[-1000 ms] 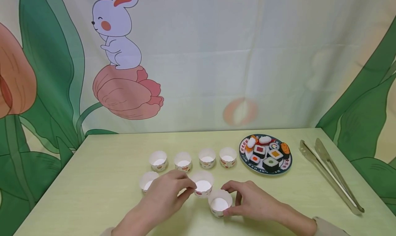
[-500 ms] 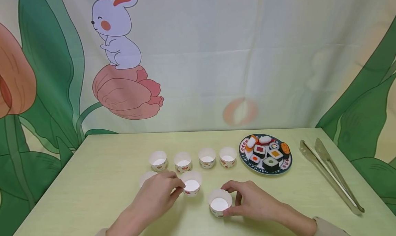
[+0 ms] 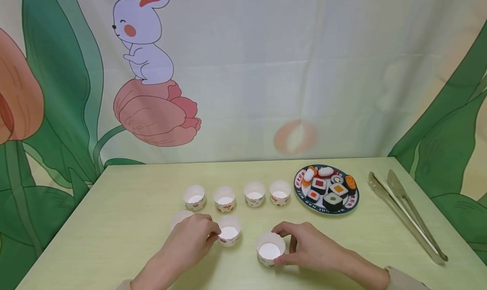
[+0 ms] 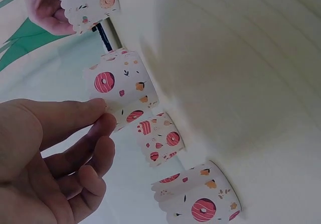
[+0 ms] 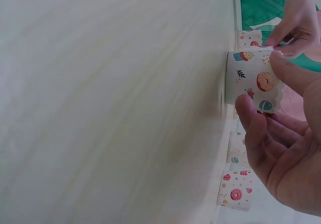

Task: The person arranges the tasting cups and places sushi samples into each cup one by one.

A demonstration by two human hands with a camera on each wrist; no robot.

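One in each grip, daylight in between

So on my feed the left hand (image 3: 192,237) is nearly closed, thumb and a fingertip pinching the scalloped rim of the left cup (image 3: 229,233). That cup sits to the right of those fingertips, held by its left side only. The right hand (image 3: 306,247) is spread wider, thumb on the near side and a finger on the far side, spanning the right cup (image 3: 270,251), which lies left of the palm.

Each hand is closest to its own cup. What I'd watch is the strip of table (image 3: 246,256) between them: left cup a little farther out, right cup closer in, not touching. They're round and mouth-up, so no long axis to line up. A back-row cup (image 3: 224,200) is just beyond the left one, so I reckon that direction's tight.

Looks: white, probably paper, so I'd squeeze gently. Left has pinkish-red donuts and orange flowers; right has an orange donut, a cupcake and dark leaf sprigs. Nothing inside either. Can't tell if the left base is fully flat.
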